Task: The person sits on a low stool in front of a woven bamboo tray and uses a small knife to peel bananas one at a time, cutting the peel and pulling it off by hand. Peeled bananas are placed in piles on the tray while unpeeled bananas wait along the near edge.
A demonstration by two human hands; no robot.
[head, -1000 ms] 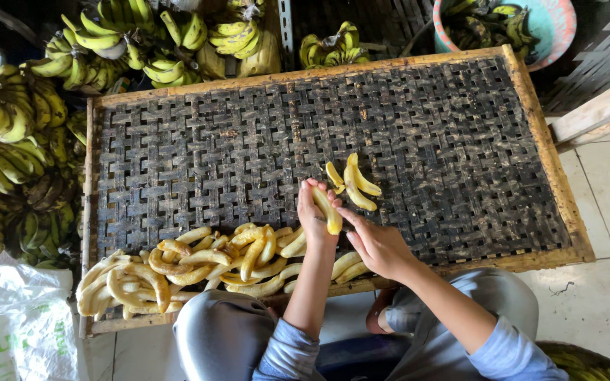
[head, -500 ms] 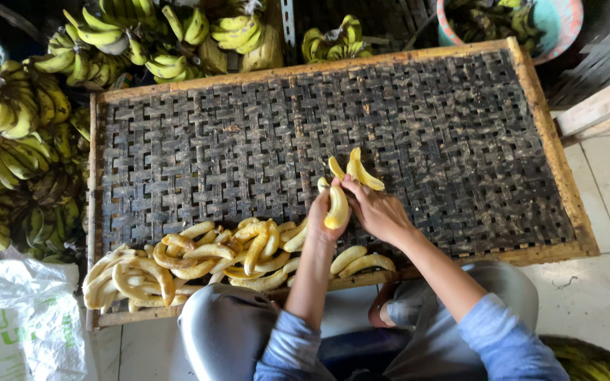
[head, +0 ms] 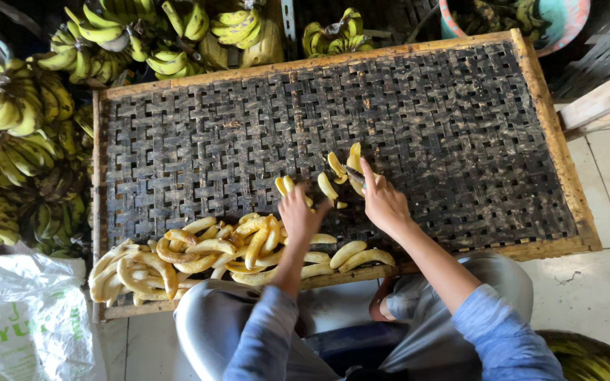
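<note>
— What are the two hands doing over the woven tray (head: 178, 148)?

— The left hand (head: 298, 215) sits near the middle of the tray, fingers curled round a peeled banana (head: 285, 185) whose pale tip shows above the knuckles. The right hand (head: 384, 201) is just beside it, forefinger stretched out, closed on a small knife (head: 355, 176).

— And the knife meets what?

— Its blade lies against a few banana slices (head: 339, 168) resting on the weave just above both hands. Whether it is touching them, I cannot tell.

— Anything else on the tray?

— A heap of peeled bananas (head: 199, 250) runs along the tray's near edge, below the left hand and spreading towards the near left corner.

— Around the tray?

— Bunches of green and yellow unpeeled bananas (head: 15, 127) crowd its left side and far edge. A white plastic sack (head: 22, 317) lies off the near left corner, and a round basin (head: 566, 21) sits beyond the far right corner.
</note>
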